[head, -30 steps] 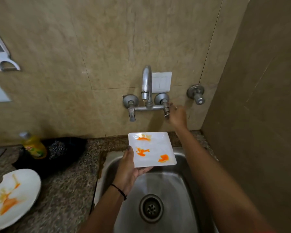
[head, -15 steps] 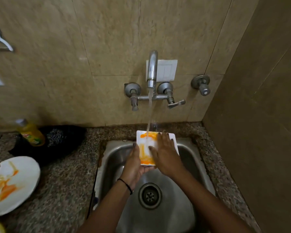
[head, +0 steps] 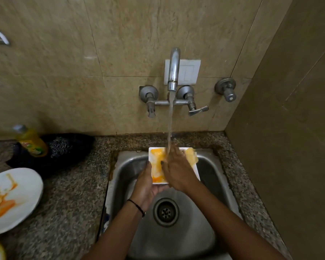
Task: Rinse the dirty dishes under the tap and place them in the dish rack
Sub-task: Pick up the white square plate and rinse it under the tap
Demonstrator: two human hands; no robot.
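Under the tap (head: 174,69), left hand (head: 145,186) is gripping the square plate (head: 156,167); right hand (head: 178,171), held flat, is rubbing it; round plate (head: 13,199) is waiting unrinsed.

A square plate (head: 157,171) blocks the space under the running tap (head: 174,68); a wall (head: 289,128) closes the counter's (head: 238,184) right edge; bare counter lies open between sink (head: 124,175) and round plate (head: 17,199).
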